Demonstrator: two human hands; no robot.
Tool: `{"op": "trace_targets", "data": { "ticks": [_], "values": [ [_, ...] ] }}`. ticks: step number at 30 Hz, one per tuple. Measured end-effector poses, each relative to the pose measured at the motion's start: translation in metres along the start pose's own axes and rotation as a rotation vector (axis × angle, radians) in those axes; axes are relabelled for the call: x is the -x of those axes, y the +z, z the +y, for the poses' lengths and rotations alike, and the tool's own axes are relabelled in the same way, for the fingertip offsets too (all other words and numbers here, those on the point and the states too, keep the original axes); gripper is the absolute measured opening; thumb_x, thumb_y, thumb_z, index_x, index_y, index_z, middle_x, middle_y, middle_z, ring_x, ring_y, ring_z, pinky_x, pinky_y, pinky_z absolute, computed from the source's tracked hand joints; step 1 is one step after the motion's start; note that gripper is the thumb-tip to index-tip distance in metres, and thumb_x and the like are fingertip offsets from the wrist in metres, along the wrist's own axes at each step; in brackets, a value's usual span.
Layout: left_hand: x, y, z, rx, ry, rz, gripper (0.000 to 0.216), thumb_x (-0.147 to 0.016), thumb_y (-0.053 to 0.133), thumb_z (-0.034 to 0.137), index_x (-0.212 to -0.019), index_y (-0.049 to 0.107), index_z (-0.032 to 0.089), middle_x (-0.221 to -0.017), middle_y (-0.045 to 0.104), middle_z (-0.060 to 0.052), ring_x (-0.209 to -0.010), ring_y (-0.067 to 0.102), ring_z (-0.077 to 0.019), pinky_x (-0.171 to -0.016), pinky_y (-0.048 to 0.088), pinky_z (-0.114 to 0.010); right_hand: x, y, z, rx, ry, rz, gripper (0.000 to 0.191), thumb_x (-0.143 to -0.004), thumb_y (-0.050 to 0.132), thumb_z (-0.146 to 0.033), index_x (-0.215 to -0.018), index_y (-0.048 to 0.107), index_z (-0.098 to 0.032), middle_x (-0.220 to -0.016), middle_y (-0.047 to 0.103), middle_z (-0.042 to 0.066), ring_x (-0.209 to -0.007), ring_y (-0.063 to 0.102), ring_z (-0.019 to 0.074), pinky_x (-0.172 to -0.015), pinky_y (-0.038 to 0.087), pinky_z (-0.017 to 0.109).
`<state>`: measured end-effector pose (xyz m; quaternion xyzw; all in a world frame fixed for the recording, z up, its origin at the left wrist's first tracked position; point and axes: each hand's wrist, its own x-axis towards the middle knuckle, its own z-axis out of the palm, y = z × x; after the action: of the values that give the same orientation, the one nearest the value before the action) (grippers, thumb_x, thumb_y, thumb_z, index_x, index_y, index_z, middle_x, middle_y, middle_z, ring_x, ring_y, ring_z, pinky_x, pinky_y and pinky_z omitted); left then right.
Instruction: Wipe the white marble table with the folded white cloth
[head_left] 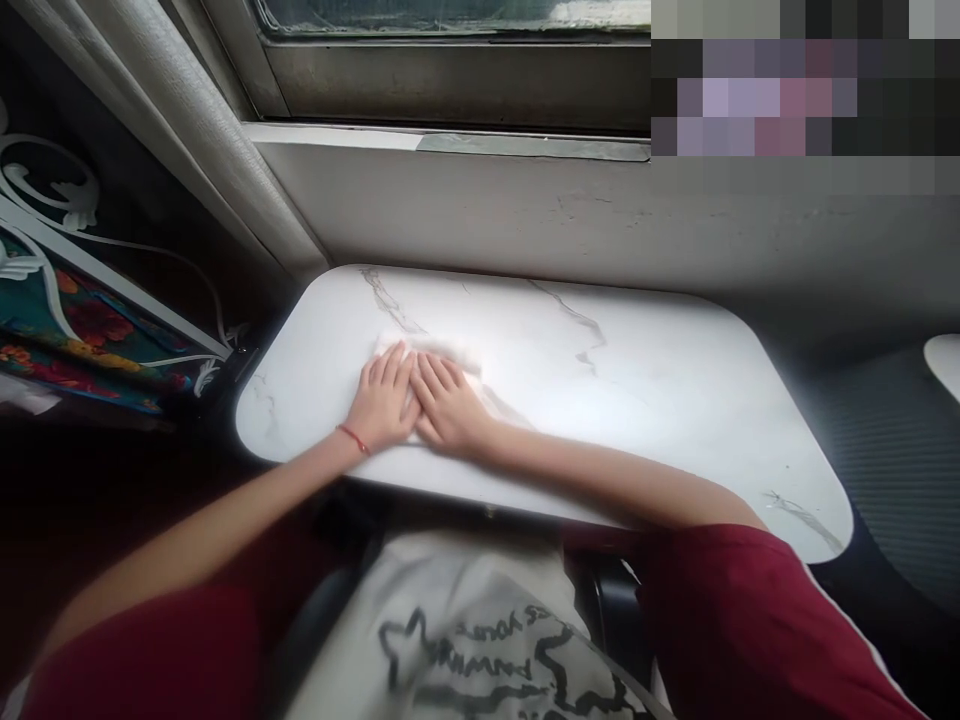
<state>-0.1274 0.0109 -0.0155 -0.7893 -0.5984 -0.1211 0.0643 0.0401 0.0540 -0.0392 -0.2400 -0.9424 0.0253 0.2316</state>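
Note:
My left hand (385, 395), with a thin red string bracelet at the wrist, lies flat with its fingers stretched forward. Beside it, my right hand (450, 402) is also flat, its thumb side touching the left hand. Both palms rest on a folded white cloth or tissue (455, 353), whose far edge shows beyond the fingertips; the rest is hidden under the hands. The cloth lies on the left part of a white tabletop (645, 390) with grey marble-like veins and rounded corners.
A pale wall and a window sill (345, 137) border the table's far side. White scrolled metalwork (112, 262) and floral fabric (90, 345) stand at left. A printed white cloth (465, 620) covers my lap. Dark ribbed material (892, 480) is at right.

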Motion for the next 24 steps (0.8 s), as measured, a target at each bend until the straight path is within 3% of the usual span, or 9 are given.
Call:
{"op": "trace_targets", "data": {
  "ticks": [4,8,13,17,24],
  "values": [
    [0.026,-0.006,0.041,0.008,0.035,-0.029,0.067,-0.094,0.038,0.032,-0.151,0.038,-0.002,-0.161,0.035,-0.026,-0.153,0.029,-0.0356,-0.123,0.023,-0.052,0.042,-0.021,-0.024,-0.026,0.046,-0.015,0.072,-0.091,0.045,-0.036,-0.149,0.039,0.008,-0.157,0.037,0.031,-0.149,0.03,0.0448,-0.12,0.026,0.061],
    [0.023,-0.004,0.06,0.02,-0.038,-0.076,0.069,-0.093,0.038,0.033,-0.153,0.037,-0.002,-0.162,0.031,-0.027,-0.154,0.026,-0.0362,-0.125,0.021,-0.054,0.053,-0.033,-0.017,-0.066,0.019,-0.053,0.07,-0.09,0.044,-0.035,-0.15,0.042,0.001,-0.16,0.037,0.026,-0.151,0.029,0.0397,-0.123,0.026,0.058],
    [-0.007,0.006,0.065,0.035,-0.088,-0.088,0.07,-0.092,0.041,0.033,-0.156,0.035,0.005,-0.162,0.033,-0.023,-0.154,0.026,-0.0345,-0.125,0.021,-0.055,0.048,-0.035,0.016,-0.089,0.007,-0.051,0.069,-0.089,0.045,-0.034,-0.148,0.044,0.003,-0.159,0.038,0.027,-0.151,0.03,0.0385,-0.124,0.026,0.057],
    [-0.04,0.016,0.063,0.03,-0.071,-0.093,0.067,-0.094,0.037,0.033,-0.151,0.039,-0.002,-0.162,0.033,-0.026,-0.154,0.027,-0.0354,-0.125,0.02,-0.053,0.041,-0.032,0.044,-0.059,0.05,-0.004,0.067,-0.09,0.042,-0.034,-0.148,0.045,-0.001,-0.157,0.041,0.025,-0.149,0.033,0.0378,-0.121,0.028,0.058],
    [-0.099,0.031,0.057,0.038,-0.071,-0.074,0.065,-0.095,0.036,0.031,-0.15,0.04,-0.003,-0.161,0.035,-0.026,-0.152,0.029,-0.0349,-0.124,0.02,-0.053,0.021,-0.027,0.1,0.001,0.066,0.027,0.065,-0.088,0.041,-0.032,-0.143,0.049,0.002,-0.153,0.046,0.026,-0.144,0.038,0.0388,-0.119,0.029,0.055]
  ]
}}
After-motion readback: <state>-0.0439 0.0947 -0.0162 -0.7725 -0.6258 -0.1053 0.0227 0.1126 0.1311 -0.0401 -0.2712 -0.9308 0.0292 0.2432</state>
